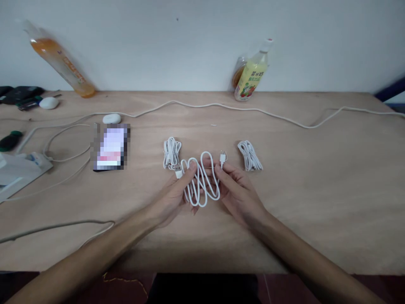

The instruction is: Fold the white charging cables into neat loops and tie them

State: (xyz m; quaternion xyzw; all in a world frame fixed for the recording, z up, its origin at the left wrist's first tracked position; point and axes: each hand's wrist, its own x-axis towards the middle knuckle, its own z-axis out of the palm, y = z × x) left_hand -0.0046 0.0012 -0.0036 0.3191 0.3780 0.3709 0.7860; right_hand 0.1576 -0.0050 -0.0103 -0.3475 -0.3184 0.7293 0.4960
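Note:
A white charging cable (202, 181), folded in loose loops, spans both my hands above the table near its middle. My left hand (175, 192) grips the loops from the left, thumb on top, with a white plug end beside the thumb. My right hand (236, 188) pinches the other end, where a white connector (223, 157) with a metal tip points away from me. Just beyond my left hand lies a bundled white cable (171, 152). To the right, past my right hand, rests another bundled white cable (249, 155). Some fingers are hidden behind the loops.
A phone (110, 147) with a lit screen lies at left beside a white case (112, 118). One long white cord (221, 105) crosses the table's back. An orange drink bottle (63, 65) and a yellow drink bottle (253, 74) stand by the wall. A white power strip (25, 177) sits far left.

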